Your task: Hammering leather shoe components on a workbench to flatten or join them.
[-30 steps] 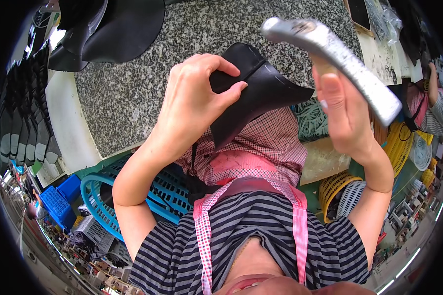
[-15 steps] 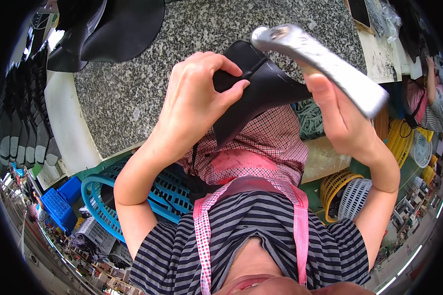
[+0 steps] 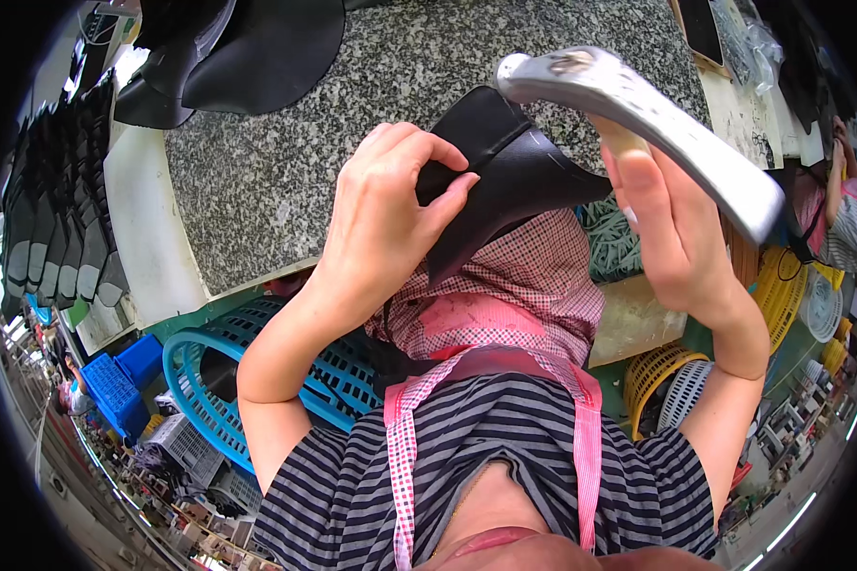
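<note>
A black leather-like piece [image 3: 519, 176] with a raised seam lies over the near edge of the speckled stone slab [image 3: 257, 181]. Its lower part hangs toward my checked apron. My left hand [image 3: 390, 195] pinches it beside the seam, thumb and forefinger close together. My right hand [image 3: 671, 214] is closed round the pale handle of a hammer [image 3: 638, 114]. The shiny metal head is raised above the right side of the piece, its round face near the far end of the seam. The handle is mostly hidden by my fingers.
Larger black sheets [image 3: 267, 57] lie at the slab's far left. Stacked black pieces [image 3: 62, 209] hang over the left side. A blue basket [image 3: 186, 381] stands below left, a yellow basket [image 3: 652, 376] below right. A dark flat object [image 3: 700, 33] rests far right.
The hammer head has shifted slightly right, still raised. My left hand and the black piece sit a little lower and further right in view, with the whole view shifted somewhat.
</note>
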Tool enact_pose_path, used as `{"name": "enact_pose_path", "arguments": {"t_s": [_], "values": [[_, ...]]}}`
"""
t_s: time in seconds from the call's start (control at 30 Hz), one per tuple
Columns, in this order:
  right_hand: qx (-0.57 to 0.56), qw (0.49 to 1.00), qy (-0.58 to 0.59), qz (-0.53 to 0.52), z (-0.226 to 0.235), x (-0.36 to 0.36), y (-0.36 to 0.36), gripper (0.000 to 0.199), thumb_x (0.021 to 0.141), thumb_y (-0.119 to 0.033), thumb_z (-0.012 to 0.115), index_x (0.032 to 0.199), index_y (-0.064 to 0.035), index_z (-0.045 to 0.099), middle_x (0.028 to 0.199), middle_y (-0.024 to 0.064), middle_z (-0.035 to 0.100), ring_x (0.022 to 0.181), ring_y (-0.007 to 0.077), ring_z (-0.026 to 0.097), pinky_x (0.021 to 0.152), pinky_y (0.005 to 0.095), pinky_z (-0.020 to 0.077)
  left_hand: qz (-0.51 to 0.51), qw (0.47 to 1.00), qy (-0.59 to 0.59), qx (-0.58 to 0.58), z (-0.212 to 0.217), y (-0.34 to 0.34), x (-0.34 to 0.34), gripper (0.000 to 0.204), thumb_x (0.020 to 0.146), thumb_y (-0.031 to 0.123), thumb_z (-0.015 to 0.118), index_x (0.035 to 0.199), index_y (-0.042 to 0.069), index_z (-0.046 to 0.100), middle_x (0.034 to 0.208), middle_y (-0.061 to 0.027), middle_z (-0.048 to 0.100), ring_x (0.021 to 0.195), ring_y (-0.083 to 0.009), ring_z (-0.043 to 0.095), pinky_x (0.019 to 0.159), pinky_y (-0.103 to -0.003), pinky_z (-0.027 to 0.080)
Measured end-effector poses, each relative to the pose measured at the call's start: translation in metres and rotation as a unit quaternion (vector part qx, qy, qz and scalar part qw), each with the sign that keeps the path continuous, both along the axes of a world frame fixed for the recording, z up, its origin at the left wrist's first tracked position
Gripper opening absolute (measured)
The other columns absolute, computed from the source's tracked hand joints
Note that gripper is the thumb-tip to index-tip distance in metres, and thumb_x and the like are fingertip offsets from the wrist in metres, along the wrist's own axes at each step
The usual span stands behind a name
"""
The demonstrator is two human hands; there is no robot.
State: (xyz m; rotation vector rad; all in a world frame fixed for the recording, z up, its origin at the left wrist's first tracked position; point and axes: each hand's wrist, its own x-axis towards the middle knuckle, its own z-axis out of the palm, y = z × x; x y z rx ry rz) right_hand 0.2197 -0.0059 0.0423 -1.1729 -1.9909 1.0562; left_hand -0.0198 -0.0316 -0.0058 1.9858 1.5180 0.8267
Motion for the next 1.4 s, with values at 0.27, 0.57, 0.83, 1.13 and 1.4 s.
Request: {"name": "enact_pose_path", "arguments": {"t_s": [0.27,0.57,0.83,1.13,1.4], "values": [[0.096,0.993,-0.044,0.057,-0.008,0.007,-0.001,0.016,0.09,-0.002,0.048,0.098,0.0055,0.06,0.079,0.024,0.063,0.065,0.0378,0.065,0.062,0.0406,0.052,0.003,1.0,-0.003,-0.03,0.001,0.002,0.0,0.018,0.075,0.007,0.077,0.088,0.001,0.066,0.087,-0.0132,0.064,0.085,-0.031,0.061,0.075,-0.04,0.05],[-0.006,0.992,-0.053,0.116,-0.032,0.002,-0.008,0.011,0.09,-0.004,0.049,0.094,0.0057,0.052,0.091,0.0248,0.054,0.069,0.0457,0.058,0.06,0.0482,0.0466,-0.058,0.983,0.054,0.165,-0.022,-0.012,-0.014,0.023,0.073,0.006,0.078,0.094,0.007,0.07,0.084,-0.0092,0.059,0.076,-0.0287,0.058,0.065,-0.038,0.049],[-0.038,0.993,-0.05,0.1,-0.033,0.003,-0.009,0.009,0.085,0.002,0.047,0.092,0.0046,0.052,0.089,0.0238,0.052,0.067,0.0448,0.057,0.057,0.0468,0.0453,0.04,0.998,-0.027,0.039,-0.01,-0.006,-0.01,0.018,0.071,0.008,0.084,0.086,0.005,0.074,0.074,-0.0064,0.063,0.067,-0.022,0.063,0.06,-0.032,0.05],[-0.036,0.994,-0.048,0.093,-0.027,0.004,-0.005,0.013,0.089,-0.003,0.048,0.096,0.0051,0.056,0.084,0.0247,0.056,0.066,0.0436,0.059,0.058,0.0447,0.047,0.035,0.998,-0.01,0.046,-0.006,-0.001,-0.009,0.02,0.068,0.003,0.084,0.086,0.004,0.075,0.077,-0.005,0.063,0.069,-0.0143,0.061,0.061,-0.026,0.047],[0.062,0.994,-0.008,0.088,0.0,0.0,-0.011,0.016,0.083,0.002,0.054,0.099,0.0042,0.059,0.082,0.0272,0.062,0.065,0.041,0.062,0.057,0.0384,0.0491,0.024,1.0,0.0,-0.019,0.003,0.003,-0.01,0.022,0.07,0.012,0.085,0.088,0.003,0.075,0.081,-0.0077,0.062,0.072,-0.0202,0.062,0.064,-0.03,0.048]]}}
